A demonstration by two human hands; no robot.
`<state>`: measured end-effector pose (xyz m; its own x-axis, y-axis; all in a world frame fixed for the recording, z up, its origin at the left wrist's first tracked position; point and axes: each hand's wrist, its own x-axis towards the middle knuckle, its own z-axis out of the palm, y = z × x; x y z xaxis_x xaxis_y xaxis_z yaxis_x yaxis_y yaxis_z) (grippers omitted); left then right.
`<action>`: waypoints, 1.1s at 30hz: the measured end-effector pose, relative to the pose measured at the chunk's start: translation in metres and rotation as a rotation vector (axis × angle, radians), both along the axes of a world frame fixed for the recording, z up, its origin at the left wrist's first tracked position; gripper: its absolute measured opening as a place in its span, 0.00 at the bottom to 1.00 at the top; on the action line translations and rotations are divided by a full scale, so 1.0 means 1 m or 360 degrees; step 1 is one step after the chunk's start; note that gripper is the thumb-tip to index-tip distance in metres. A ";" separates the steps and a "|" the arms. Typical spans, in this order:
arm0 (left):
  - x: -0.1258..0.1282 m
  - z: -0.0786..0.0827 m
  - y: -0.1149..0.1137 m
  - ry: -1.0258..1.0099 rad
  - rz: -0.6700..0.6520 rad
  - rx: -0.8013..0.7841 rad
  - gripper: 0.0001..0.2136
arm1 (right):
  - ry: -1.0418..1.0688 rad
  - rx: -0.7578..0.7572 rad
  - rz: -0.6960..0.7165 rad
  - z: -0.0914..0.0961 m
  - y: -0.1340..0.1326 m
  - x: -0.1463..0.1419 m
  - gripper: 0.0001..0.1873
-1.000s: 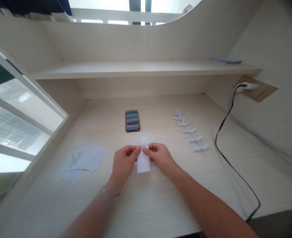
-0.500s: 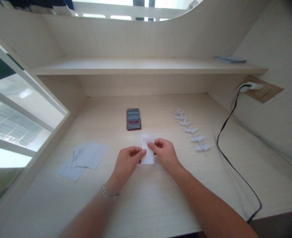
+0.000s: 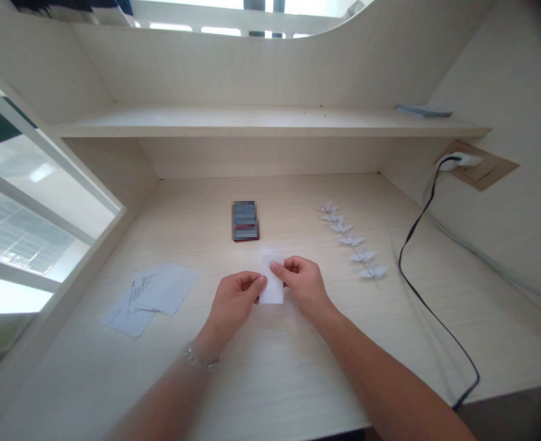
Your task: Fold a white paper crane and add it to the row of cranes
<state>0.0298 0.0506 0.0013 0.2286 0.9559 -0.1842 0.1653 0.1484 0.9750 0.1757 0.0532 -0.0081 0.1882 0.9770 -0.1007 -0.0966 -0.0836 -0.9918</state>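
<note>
A small white sheet of paper (image 3: pixel 271 292), narrow and upright in shape, is held between my two hands above the desk. My left hand (image 3: pixel 237 296) pinches its left edge between thumb and fingers. On the other side my right hand (image 3: pixel 303 278) grips the right edge, its thumb lying across the front of the paper. Several white folded paper cranes (image 3: pixel 350 241) stand in a slanting row to the right of my hands. Loose paper sheets (image 3: pixel 162 294), one with printed lines, overlap on the desk at the left.
A dark blurred-out rectangular object (image 3: pixel 245 220) lies beyond my hands on the desk (image 3: pixel 196 214). A black cable (image 3: pixel 410 282) runs from the wall socket (image 3: pixel 484 166) down the right side. A shelf (image 3: pixel 252 119) spans the back, with a flat item (image 3: pixel 423 111) on it.
The view has shifted slightly, so everything sits a little further left. Both hands keep hold of the paper, and it appears slightly wider between them.
</note>
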 end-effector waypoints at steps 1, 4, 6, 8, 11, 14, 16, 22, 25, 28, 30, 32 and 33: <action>0.000 0.000 0.000 0.0010 -0.0013 0.0010 0.14 | 0.0006 -0.0003 -0.0001 0.000 0.000 0.000 0.16; -0.001 0.000 0.000 0.0055 -0.0040 0.0042 0.14 | 0.0024 -0.0002 0.0000 0.000 0.000 0.000 0.16; -0.001 0.000 0.001 0.0074 -0.0040 0.0044 0.14 | 0.0043 -0.0015 0.0001 0.000 0.000 0.000 0.16; -0.001 0.000 0.001 0.0079 -0.0017 0.0022 0.14 | 0.0075 -0.0041 0.0008 0.000 0.001 0.001 0.16; 0.000 0.001 0.001 0.0085 0.0023 -0.0008 0.14 | 0.0150 -0.0065 0.0014 0.002 0.001 0.001 0.16; 0.000 0.004 0.000 0.0096 0.0070 0.0020 0.14 | 0.0264 -0.0065 0.0016 0.004 0.000 0.000 0.17; 0.000 0.006 0.000 0.0102 0.0124 0.0056 0.14 | 0.0351 -0.0118 0.0091 0.006 -0.001 -0.002 0.17; -0.002 0.004 0.002 0.0023 0.0215 0.0007 0.14 | 0.0222 -0.0237 0.0361 0.004 -0.004 -0.004 0.17; -0.001 0.001 0.002 -0.0161 0.0182 -0.0126 0.14 | 0.0172 -0.0188 0.0343 0.000 -0.003 0.000 0.16; 0.000 0.001 0.000 -0.0247 0.0127 -0.0209 0.13 | 0.0126 -0.0152 0.0337 -0.003 -0.001 0.003 0.15; 0.000 0.001 -0.001 -0.0240 0.0105 -0.0219 0.13 | 0.0112 -0.0144 0.0348 -0.002 -0.001 0.005 0.14; -0.001 0.002 -0.001 -0.0235 0.0107 -0.0217 0.12 | 0.0105 -0.0140 0.0360 -0.001 -0.001 0.006 0.14; -0.001 0.002 -0.001 -0.0232 0.0110 -0.0220 0.12 | 0.0101 -0.0140 0.0363 0.000 -0.001 0.006 0.14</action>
